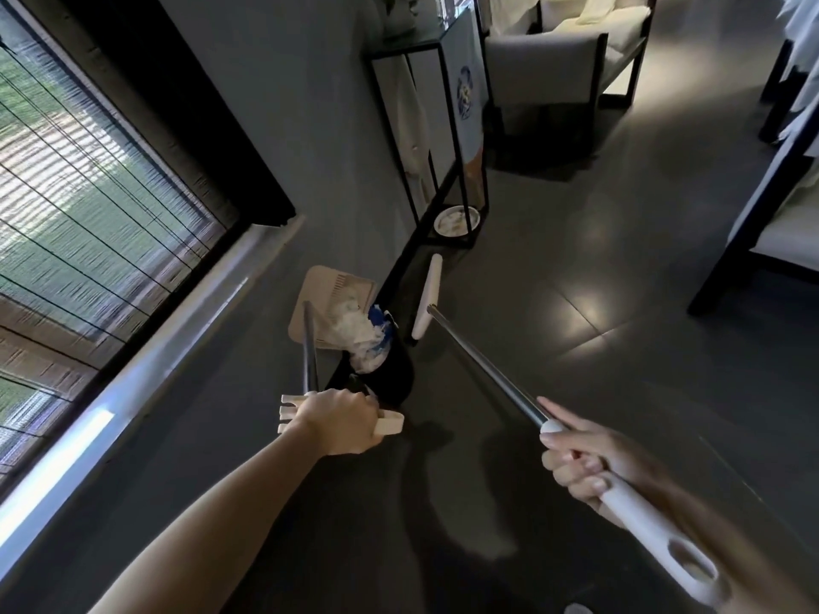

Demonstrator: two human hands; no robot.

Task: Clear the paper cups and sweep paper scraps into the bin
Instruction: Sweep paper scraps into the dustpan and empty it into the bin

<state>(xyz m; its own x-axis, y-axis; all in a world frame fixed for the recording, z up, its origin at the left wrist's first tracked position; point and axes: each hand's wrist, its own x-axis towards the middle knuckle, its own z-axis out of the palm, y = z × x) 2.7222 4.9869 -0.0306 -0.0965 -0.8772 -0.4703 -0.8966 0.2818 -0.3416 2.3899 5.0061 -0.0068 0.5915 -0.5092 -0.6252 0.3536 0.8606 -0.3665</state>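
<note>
My left hand (340,421) grips the cream handle top of a long-handled dustpan (325,308), whose pan is tipped over a black bin (392,372). White paper scraps and a blue-and-white crumpled piece (365,336) lie between the pan's lip and the bin's mouth. My right hand (585,458) holds the white grip of a broom handle (483,367); the metal pole runs up-left to the white broom head (426,296), which hangs just right of the bin.
A grey wall with a blinded window (88,206) is at left. A black-framed stand (436,139) with a round dish (456,221) at its base stands behind the bin. A grey sofa (554,59) and dark-legged furniture (753,223) are at right. The floor is dark tile.
</note>
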